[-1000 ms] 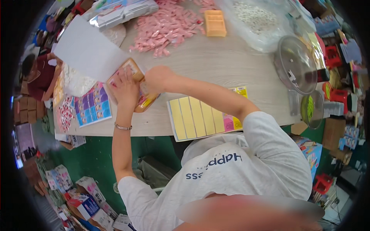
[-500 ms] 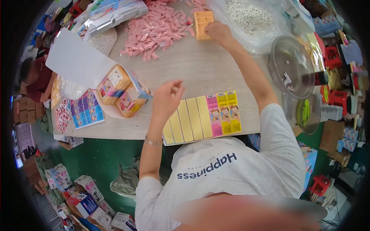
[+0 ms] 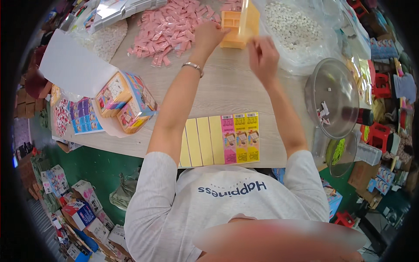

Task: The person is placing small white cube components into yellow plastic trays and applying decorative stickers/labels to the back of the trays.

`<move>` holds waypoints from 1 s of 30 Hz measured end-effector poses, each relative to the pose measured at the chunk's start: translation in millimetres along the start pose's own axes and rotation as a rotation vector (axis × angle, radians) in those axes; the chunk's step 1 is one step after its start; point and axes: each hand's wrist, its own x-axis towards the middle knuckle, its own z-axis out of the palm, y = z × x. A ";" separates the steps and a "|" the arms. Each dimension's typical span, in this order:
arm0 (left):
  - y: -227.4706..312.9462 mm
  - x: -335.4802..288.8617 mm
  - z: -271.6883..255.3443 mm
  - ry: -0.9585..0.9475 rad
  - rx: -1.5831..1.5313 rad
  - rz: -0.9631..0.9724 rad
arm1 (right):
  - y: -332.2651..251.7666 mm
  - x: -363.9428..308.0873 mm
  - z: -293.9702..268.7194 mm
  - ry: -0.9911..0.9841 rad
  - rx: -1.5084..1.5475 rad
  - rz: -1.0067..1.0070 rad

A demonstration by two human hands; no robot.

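Observation:
At the far middle of the table stands an orange compartment box (image 3: 231,41), its translucent yellow lid (image 3: 249,19) raised on the right side. My left hand (image 3: 208,37) is at the box's left wall, thumb over the edge, fingers closed on it. Just below the lid is my right hand (image 3: 264,56), its fingers curled and smeared by motion; whether it holds anything is unclear. Many small pink packets (image 3: 163,32) lie heaped left of the box. A clear bag of small white pieces (image 3: 292,26) lies to its right.
A printed yellow and pink card sheet (image 3: 218,139) lies at the near edge. An open carton (image 3: 142,94) of filled boxes stands left. At right are a grey bowl (image 3: 321,118) with a few white pieces and a clear bowl of green pieces (image 3: 336,150).
My left hand has moved forward and right from above the card sheet to the box. My right hand has come off the box and back toward me. The lid now stands raised.

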 end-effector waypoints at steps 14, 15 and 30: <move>24.1 -13.7 -50.0 0.450 -0.081 0.056 | -38.7 -113.9 -53.4 -0.484 -0.062 -0.097; 13.0 -26.9 -68.3 0.418 -0.132 0.034 | -35.7 -101.6 -53.5 -0.439 -0.085 -0.134; -56.8 -204.9 -28.9 0.161 0.240 0.133 | 43.8 30.6 59.1 -0.520 -0.426 -0.098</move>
